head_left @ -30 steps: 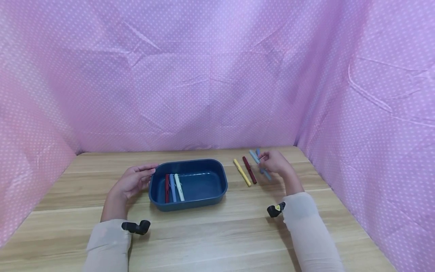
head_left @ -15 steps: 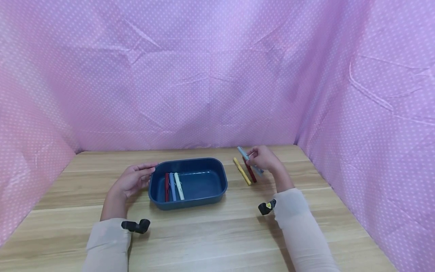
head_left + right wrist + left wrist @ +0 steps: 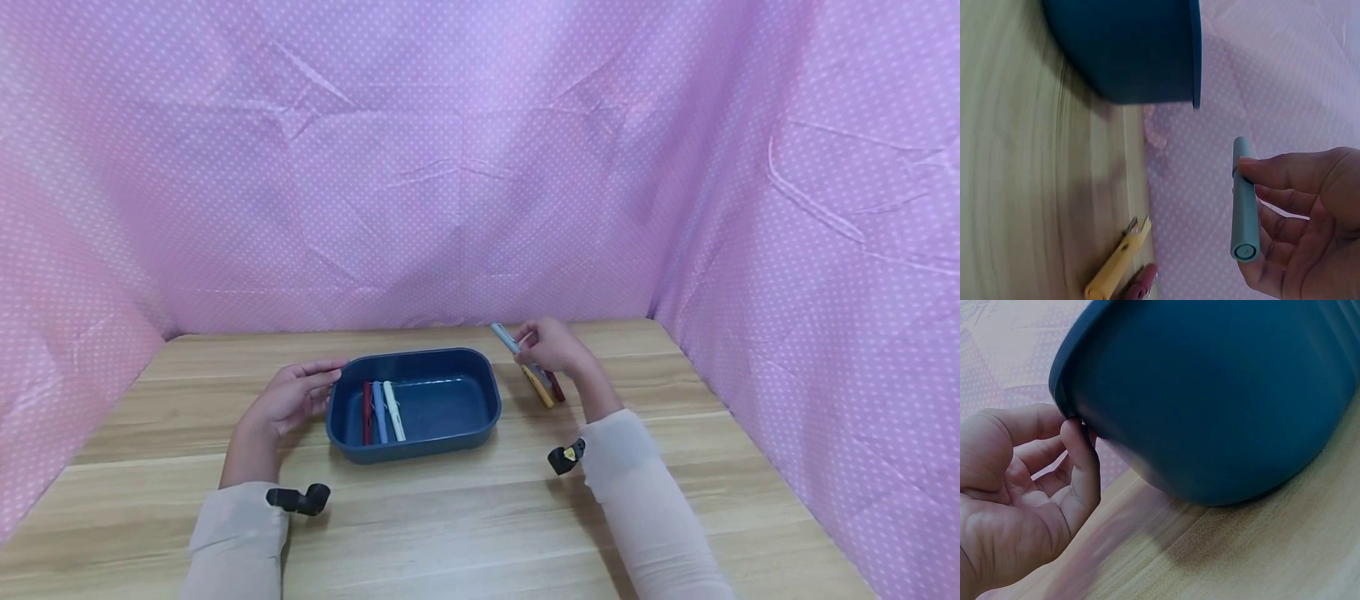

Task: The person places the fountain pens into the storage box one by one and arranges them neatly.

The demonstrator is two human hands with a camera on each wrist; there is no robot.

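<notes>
A dark blue open box [image 3: 412, 452] stands on the table, holding a dark red pen [image 3: 367, 412], a blue pen [image 3: 379, 412] and a pale green pen [image 3: 393, 410] side by side in its left part. My left hand [image 3: 296, 396] pinches the box's left rim between thumb and fingers, close up in the left wrist view. My right hand [image 3: 551, 346] is right of the box and pinches a light blue-green pen [image 3: 1245, 215] above the table. Under that hand lie a yellow pen [image 3: 1117, 259] and another dark red pen [image 3: 1141, 282], both partly hidden in the head view.
The wooden table [image 3: 420, 533] reaches back to a pink dotted curtain [image 3: 465, 167], which also hangs along both sides. A small black camera [image 3: 300, 498] sits on the left sleeve, and another camera [image 3: 566, 457] on the right sleeve.
My right hand has lifted the light blue-green pen and carried it left, over the dark red and yellow pens, closer to the box. The left hand and box have stayed in place.
</notes>
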